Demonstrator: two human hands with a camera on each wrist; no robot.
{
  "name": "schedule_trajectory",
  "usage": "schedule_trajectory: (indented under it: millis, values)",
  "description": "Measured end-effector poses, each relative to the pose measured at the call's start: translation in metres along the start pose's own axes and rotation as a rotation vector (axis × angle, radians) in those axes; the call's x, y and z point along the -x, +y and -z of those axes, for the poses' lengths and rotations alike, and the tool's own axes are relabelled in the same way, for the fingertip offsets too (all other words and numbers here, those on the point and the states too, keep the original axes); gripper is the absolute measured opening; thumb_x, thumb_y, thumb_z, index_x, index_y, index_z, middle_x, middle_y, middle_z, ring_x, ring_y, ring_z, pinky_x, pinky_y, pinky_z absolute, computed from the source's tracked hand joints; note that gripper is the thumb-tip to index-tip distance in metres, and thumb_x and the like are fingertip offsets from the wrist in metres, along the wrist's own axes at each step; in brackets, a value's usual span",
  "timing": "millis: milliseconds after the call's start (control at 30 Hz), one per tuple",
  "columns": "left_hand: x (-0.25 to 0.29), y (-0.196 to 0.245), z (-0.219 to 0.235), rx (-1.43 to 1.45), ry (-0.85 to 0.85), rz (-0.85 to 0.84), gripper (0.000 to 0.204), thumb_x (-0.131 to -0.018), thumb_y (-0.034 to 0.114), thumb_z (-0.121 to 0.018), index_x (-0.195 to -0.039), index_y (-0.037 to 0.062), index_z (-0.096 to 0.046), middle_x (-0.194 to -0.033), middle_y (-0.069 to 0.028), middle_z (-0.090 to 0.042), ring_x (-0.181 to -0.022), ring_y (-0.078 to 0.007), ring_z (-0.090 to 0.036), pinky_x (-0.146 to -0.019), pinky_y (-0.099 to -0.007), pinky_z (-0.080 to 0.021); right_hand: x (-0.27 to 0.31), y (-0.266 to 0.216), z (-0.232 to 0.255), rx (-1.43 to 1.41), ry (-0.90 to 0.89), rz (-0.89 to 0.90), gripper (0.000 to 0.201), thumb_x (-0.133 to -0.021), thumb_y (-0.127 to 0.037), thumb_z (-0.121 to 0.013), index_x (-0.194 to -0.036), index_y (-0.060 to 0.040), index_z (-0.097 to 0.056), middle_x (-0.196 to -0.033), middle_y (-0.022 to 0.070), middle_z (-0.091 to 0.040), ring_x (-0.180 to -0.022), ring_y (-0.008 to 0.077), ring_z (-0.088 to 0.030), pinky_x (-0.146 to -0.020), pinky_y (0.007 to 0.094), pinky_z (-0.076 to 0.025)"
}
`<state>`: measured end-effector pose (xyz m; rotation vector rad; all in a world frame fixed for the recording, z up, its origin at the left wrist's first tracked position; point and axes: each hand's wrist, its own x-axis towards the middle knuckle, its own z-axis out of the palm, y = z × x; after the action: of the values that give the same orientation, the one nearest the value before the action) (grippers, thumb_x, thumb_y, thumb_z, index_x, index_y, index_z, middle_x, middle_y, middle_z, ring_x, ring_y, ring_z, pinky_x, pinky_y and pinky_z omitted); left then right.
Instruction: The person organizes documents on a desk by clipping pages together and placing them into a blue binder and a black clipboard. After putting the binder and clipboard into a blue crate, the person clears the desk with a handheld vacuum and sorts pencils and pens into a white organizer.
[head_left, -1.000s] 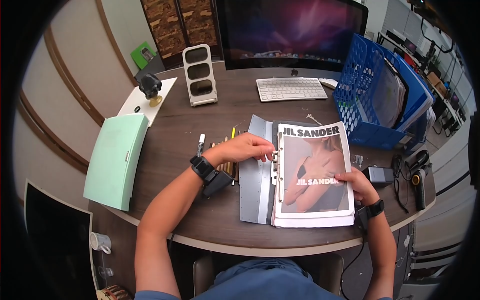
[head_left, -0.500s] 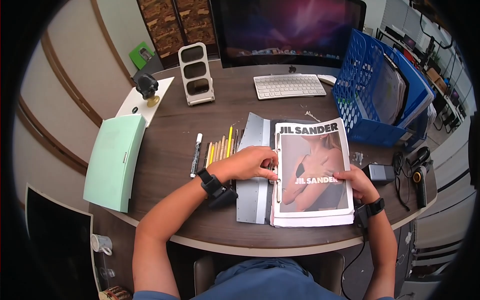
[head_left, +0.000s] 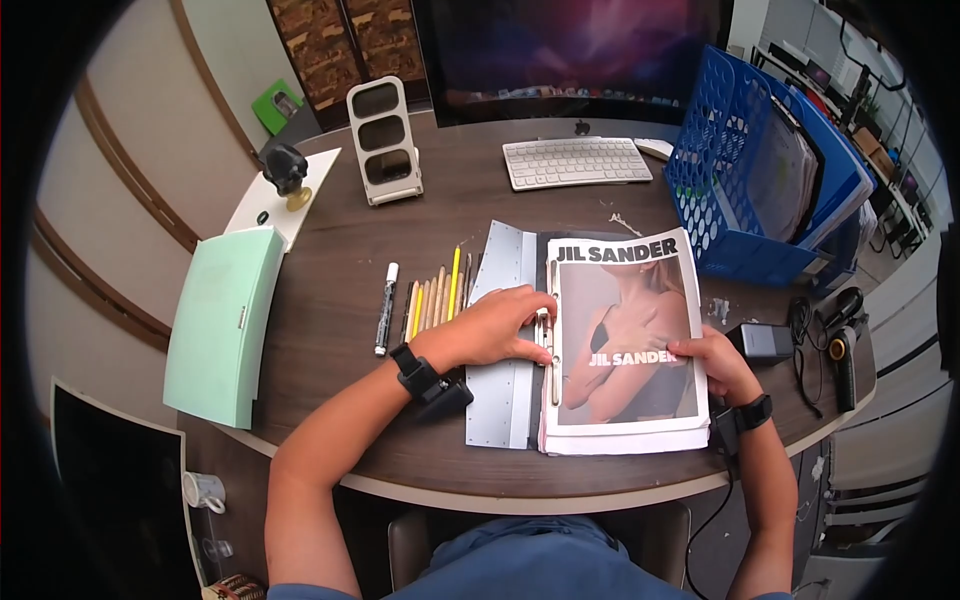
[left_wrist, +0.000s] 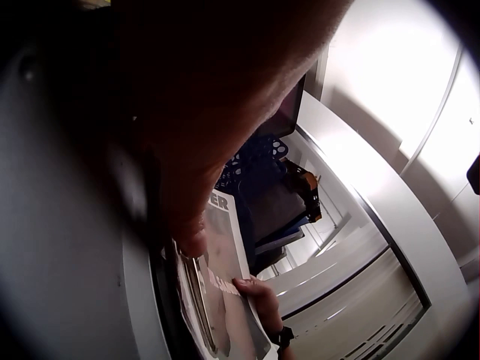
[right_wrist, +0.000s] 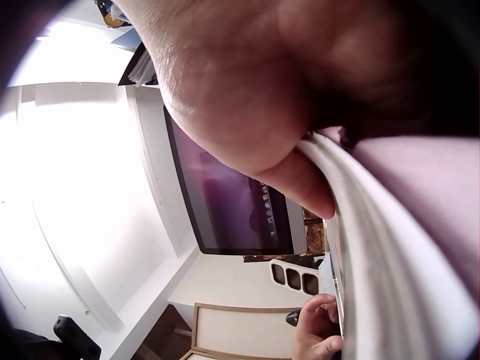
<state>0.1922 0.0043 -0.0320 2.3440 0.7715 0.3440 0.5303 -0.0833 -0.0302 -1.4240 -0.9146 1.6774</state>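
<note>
Where the person's two hands meet the work, a thick stack of papers [head_left: 632,340] lies flat in an open grey folder [head_left: 499,405], near the front edge of the dark wooden desk [head_left: 335,290]. Its top sheet reads "JIL SANDER" at the head and again across the middle of a photograph. Along its left side runs a metal clip [head_left: 545,328]. The left hand [head_left: 490,328] curls its forefinger and thumb about this clip in a narrow grip, a small gap showing between the tips; the left wrist view shows a fingertip against the metal. The right hand [head_left: 722,362] pinches the stack's right edge, thumb on the cover and fingers out of sight beneath.

Beside the folder's flap, to the left, lie a row of pencils [head_left: 428,308] and a marker [head_left: 385,310]. To the right of the stack are a grey box [head_left: 764,342] and a black cable [head_left: 803,362], with a blue file rack [head_left: 745,250] behind them. Farther back come a white keyboard [head_left: 577,163] and a monitor [head_left: 570,60]; a mint-green case [head_left: 222,325] sits at the desk's left edge.
</note>
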Motion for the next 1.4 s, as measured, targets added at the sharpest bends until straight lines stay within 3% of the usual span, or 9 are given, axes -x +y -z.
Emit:
schedule_trajectory:
  millis: [367,433,500,667,767,800,1133,1300,1400]
  values:
    - [0.003,0.015,0.018,0.044,-0.067,0.065,0.049,-0.076,0.028,-0.078,-0.115,0.0068,-0.055,-0.097,-0.0093,-0.054,-0.091,-0.0232,-0.054,-0.082,-0.0348,-0.045,0.002,-0.005,-0.003,-0.008,-0.017,0.021,0.028,-0.086,-0.011,-0.063,-0.109,0.0031,-0.057,-0.082,0.0070,-0.066,-0.060,0.0106,-0.063,-0.045,0.0211,-0.050]
    - [0.008,0.013,0.029,0.016,0.515,-0.140,0.035,-0.084,0.020,-0.071,-0.111,0.0033,-0.057,-0.099,-0.0074,-0.055,-0.092,-0.0186,-0.054,-0.083,-0.0323,-0.045,0.000,0.000,0.003,0.019,-0.029,0.034,0.029,-0.086,-0.012,-0.063,-0.109,0.0031,-0.057,-0.082,0.0063,-0.065,-0.059,0.0094,-0.063,-0.045,0.0202,-0.049]
    - [0.017,0.006,0.041,0.149,0.828,0.019,0.022,-0.091,0.015,-0.061,-0.107,0.0009,-0.058,-0.102,-0.0064,-0.055,-0.093,-0.0142,-0.054,-0.083,-0.0291,-0.045,0.004,-0.003,0.003,0.057,-0.033,0.019,0.030,-0.086,-0.014,-0.064,-0.110,0.0027,-0.057,-0.082,0.0058,-0.065,-0.059,0.0086,-0.062,-0.044,0.0193,-0.048]
    - [0.044,-0.001,0.015,0.269,0.432,0.344,0.029,-0.096,0.026,-0.053,-0.108,-0.0005,-0.056,-0.084,-0.0108,-0.059,-0.073,-0.0166,-0.056,-0.067,-0.0310,-0.046,-0.004,0.008,0.007,0.065,-0.032,0.063,0.028,-0.091,-0.020,-0.061,-0.110,-0.0003,-0.056,-0.079,0.0040,-0.064,-0.045,0.0030,-0.053,-0.029,0.0156,-0.035]
    - [0.044,0.020,-0.001,0.359,0.203,0.413,0.038,-0.097,0.032,-0.054,-0.113,-0.0018,-0.054,-0.080,-0.0101,-0.062,-0.066,-0.0153,-0.058,-0.062,-0.0313,-0.048,0.013,-0.006,-0.005,0.009,-0.081,0.052,0.025,-0.090,-0.015,-0.063,-0.111,-0.0008,-0.057,-0.089,0.0041,-0.065,-0.070,0.0085,-0.063,-0.056,0.0205,-0.053]
    - [0.041,0.025,-0.004,0.458,0.216,0.381,0.039,-0.096,0.034,-0.054,-0.115,-0.0013,-0.055,-0.084,-0.0089,-0.064,-0.069,-0.0130,-0.060,-0.062,-0.0288,-0.049,0.002,0.007,0.008,-0.032,-0.139,0.091,0.025,-0.090,-0.013,-0.064,-0.111,-0.0006,-0.057,-0.093,0.0038,-0.065,-0.082,0.0108,-0.064,-0.071,0.0250,-0.054]
    - [0.024,0.068,-0.026,1.163,0.463,0.168,0.039,-0.094,0.019,-0.061,-0.124,0.0005,-0.046,-0.110,-0.0083,-0.060,-0.094,-0.0141,-0.061,-0.080,-0.0286,-0.053,0.022,0.005,-0.014,-0.090,-0.133,0.232,0.037,-0.089,-0.016,-0.067,-0.119,0.0003,-0.053,-0.102,0.0032,-0.062,-0.088,0.0087,-0.061,-0.075,0.0236,-0.051]
    - [0.032,0.078,-0.010,1.173,0.488,0.078,0.035,-0.094,0.016,-0.059,-0.122,0.0002,-0.046,-0.105,-0.0084,-0.061,-0.090,-0.0139,-0.062,-0.079,-0.0287,-0.054,0.032,-0.026,-0.005,0.296,0.164,0.729,0.056,-0.084,-0.021,-0.074,-0.128,0.0007,-0.047,-0.104,0.0058,-0.061,-0.093,0.0117,-0.059,-0.082,0.0269,-0.050]
    - [0.025,0.076,-0.015,1.178,0.410,0.059,0.038,-0.094,0.019,-0.060,-0.124,0.0019,-0.045,-0.107,-0.0091,-0.061,-0.087,-0.0152,-0.064,-0.075,-0.0306,-0.056,0.052,-0.023,-0.009,-0.150,-0.217,0.279,0.053,-0.085,-0.018,-0.071,-0.128,0.0032,-0.049,-0.118,0.0110,-0.060,-0.106,0.0181,-0.060,-0.089,0.0320,-0.051]
